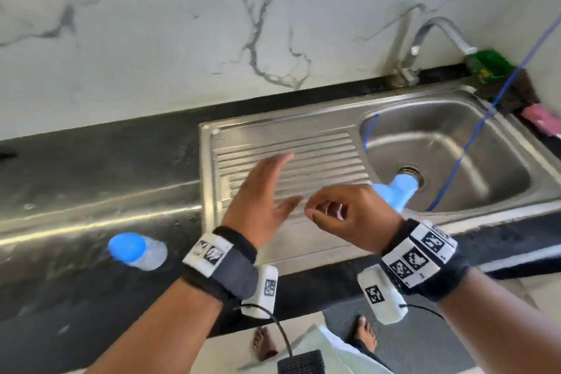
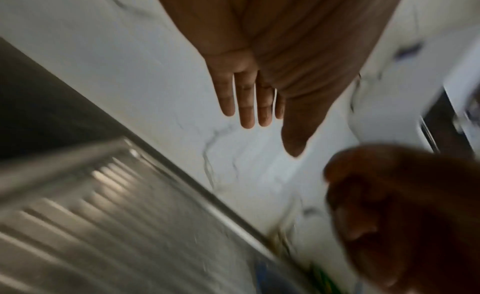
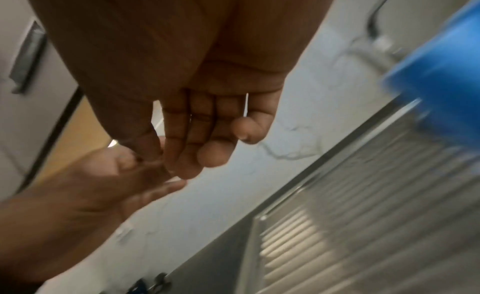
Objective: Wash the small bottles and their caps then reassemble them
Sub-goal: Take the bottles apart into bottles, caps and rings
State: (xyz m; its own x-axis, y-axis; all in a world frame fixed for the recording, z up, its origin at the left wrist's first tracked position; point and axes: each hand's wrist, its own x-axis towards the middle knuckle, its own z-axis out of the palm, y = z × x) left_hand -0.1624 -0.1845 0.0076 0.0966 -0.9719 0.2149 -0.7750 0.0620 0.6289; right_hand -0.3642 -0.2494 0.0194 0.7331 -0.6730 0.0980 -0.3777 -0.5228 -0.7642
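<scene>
Black counter holds steel sink; marbled wall behind.

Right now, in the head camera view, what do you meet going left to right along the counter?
Capped bottle on the dark counter, left hand, right hand, second blue-capped bottle by the sink drain, green packet, pink item.

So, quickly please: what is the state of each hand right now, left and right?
Left hand: open, fingers straight, holding nothing, above the draining board.
Right hand: open, fingers loosely curled, holding nothing.
</scene>
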